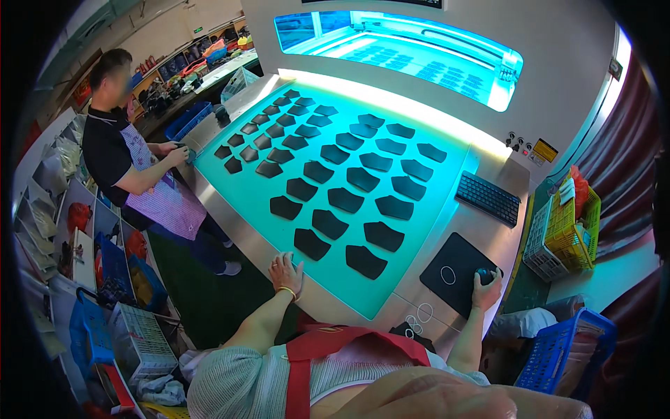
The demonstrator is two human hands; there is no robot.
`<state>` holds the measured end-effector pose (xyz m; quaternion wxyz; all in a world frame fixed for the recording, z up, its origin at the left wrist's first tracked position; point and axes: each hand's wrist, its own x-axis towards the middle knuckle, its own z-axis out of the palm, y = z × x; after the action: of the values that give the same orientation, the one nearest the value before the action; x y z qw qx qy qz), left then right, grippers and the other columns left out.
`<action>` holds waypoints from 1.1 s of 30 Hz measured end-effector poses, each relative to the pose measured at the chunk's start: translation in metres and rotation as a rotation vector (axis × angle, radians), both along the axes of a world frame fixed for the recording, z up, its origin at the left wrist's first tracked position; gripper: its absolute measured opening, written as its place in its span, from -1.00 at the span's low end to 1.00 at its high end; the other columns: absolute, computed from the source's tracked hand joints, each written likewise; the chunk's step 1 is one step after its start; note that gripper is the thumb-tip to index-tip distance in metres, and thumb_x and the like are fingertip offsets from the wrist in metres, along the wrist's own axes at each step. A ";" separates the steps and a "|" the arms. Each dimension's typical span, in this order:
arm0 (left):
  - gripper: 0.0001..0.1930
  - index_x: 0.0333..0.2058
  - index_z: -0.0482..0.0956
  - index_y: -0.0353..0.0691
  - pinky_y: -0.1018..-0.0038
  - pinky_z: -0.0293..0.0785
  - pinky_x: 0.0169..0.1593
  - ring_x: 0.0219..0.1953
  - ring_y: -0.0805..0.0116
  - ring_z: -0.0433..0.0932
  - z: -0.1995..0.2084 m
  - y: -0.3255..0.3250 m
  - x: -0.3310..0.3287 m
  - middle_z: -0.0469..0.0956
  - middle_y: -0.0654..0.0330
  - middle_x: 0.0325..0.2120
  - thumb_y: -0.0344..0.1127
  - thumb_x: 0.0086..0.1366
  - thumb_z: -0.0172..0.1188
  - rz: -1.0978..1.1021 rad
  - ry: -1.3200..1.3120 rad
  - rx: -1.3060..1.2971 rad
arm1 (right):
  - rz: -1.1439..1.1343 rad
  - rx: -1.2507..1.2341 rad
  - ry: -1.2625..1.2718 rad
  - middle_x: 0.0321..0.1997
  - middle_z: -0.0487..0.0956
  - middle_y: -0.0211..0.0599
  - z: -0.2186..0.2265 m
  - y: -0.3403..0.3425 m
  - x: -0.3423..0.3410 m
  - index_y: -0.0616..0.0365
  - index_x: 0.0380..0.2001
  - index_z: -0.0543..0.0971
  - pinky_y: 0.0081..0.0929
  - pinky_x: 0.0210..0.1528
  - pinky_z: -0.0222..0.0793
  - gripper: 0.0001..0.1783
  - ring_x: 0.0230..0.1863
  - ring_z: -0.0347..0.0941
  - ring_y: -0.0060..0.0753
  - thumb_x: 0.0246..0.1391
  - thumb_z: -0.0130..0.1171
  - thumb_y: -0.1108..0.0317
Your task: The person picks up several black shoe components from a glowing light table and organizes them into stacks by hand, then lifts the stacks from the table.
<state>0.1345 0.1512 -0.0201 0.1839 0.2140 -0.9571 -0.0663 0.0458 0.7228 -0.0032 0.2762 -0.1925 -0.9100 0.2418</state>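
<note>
My right hand [487, 290] is wrapped over a dark computer mouse [482, 274] on a black mouse pad [447, 288]. At the table's near left, my left hand [287, 274] rests with its fingers stretched out on the metal rim beside the work surface, holding nothing. Several dark, shield-shaped flat pieces [345, 200] lie in rows across the teal-lit work surface [419, 234]. The smaller ones are at the far left, the larger ones nearer me. A black keyboard [488, 198] sits on the right rim, beyond the mouse pad.
A large white machine [558, 84] with a blue-lit window [398, 56] stands behind the work surface. On the left, a co-worker [132, 146] holds a small dark object at the table's edge. Yellow baskets [569, 227] and a blue basket [558, 356] stand on the right; shelves and crates line the left.
</note>
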 end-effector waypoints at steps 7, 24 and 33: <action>-0.47 0.11 0.38 -0.07 0.13 0.12 0.25 0.22 0.12 0.27 -0.005 -0.005 0.000 0.36 0.15 0.09 0.02 0.25 0.21 -0.002 0.008 -0.014 | -0.025 0.019 -0.004 0.02 0.59 -0.37 0.002 -0.004 -0.003 0.00 0.18 0.41 -0.15 0.18 0.26 -0.19 0.11 0.43 -0.12 -0.17 0.44 0.03; -0.46 0.13 0.36 -0.08 0.12 0.08 0.30 0.25 0.12 0.24 -0.010 -0.006 0.000 0.35 0.14 0.11 0.04 0.27 0.20 0.008 -0.049 -0.005 | 0.005 0.028 -0.044 0.02 0.59 -0.35 -0.001 -0.002 -0.003 0.01 0.18 0.41 -0.15 0.17 0.27 -0.20 0.09 0.44 -0.11 -0.15 0.43 0.01; -0.46 0.13 0.36 -0.07 0.11 0.09 0.28 0.24 0.09 0.24 0.002 -0.002 -0.003 0.34 0.13 0.12 0.00 0.25 0.22 -0.016 -0.016 0.010 | -0.022 0.014 0.036 -0.02 0.63 -0.22 -0.006 0.004 -0.008 0.06 0.19 0.40 -0.14 0.08 0.38 -0.38 0.03 0.51 -0.04 0.14 0.21 0.02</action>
<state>0.1310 0.1494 -0.0179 0.1749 0.2079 -0.9598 -0.0708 0.0383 0.7273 -0.0087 0.2966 -0.1962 -0.9044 0.2360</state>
